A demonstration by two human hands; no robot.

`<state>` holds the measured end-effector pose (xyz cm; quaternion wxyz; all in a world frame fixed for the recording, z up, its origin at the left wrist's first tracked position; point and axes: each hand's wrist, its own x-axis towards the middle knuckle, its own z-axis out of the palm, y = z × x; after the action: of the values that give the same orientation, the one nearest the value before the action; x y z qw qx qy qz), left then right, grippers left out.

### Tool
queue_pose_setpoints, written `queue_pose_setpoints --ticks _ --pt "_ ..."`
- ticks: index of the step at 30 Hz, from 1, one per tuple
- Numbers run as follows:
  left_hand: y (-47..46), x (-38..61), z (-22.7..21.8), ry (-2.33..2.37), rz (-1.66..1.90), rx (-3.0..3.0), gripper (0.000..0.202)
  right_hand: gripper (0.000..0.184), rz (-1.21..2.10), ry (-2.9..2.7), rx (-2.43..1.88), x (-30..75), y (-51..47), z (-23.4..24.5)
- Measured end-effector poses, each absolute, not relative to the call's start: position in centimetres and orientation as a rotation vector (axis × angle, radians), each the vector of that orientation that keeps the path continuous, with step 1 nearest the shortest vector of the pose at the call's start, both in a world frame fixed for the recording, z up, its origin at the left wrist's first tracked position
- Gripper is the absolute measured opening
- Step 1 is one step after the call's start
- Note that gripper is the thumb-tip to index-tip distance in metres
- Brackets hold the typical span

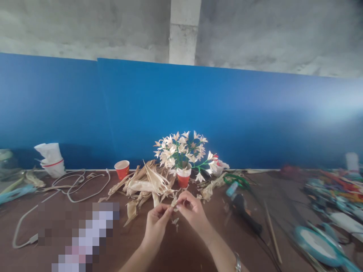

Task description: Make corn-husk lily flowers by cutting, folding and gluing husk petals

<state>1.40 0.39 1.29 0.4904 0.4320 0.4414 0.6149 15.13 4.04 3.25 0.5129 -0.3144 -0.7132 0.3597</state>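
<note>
Over the middle of the brown table, my left hand [158, 223] pinches a small pale husk flower [174, 203] between thumb and fingers. My right hand [193, 212] is closed on the same piece from the other side, its thumb and index finger meeting at the petals. Small pale scraps [176, 223] lie just below the fingertips. Right behind the hands stands a red paper cup [183, 179] holding a bunch of cream flowers [181, 149] on green stems. A heap of dried corn husks [150, 181] spreads to the left of that cup.
At the left are another red cup [122, 170], a white cable [76, 196] and a white container [53, 167]. A black-handled tool [245, 213], a thin stick [272, 232] and a roll of light-blue tape [317, 245] lie right. A blue panel [127, 109] rises behind the table.
</note>
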Motion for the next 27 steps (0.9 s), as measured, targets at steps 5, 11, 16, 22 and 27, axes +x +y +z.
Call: queue_pose_setpoints --ticks 5,11,16,22,27 --pt "0.3 1.3 1.3 1.184 1.521 1.179 0.026 0.003 0.93 -1.679 -0.815 15.1 4.1 3.1" --pt "0.2 1.1 0.8 1.392 1.607 1.439 0.021 0.019 1.207 -1.503 -0.958 15.0 3.9 3.4" --pt "0.4 1.0 0.3 1.39 1.606 1.497 0.018 0.023 1.196 -1.512 -1.022 14.9 3.8 3.9" --pt "0.6 1.0 0.2 1.416 1.592 1.508 0.018 0.033 1.141 -1.564 -0.997 15.1 4.0 3.7" --pt "0.6 1.0 0.1 1.393 1.547 1.533 0.019 0.024 1.156 -1.512 -1.045 14.9 4.2 3.5"
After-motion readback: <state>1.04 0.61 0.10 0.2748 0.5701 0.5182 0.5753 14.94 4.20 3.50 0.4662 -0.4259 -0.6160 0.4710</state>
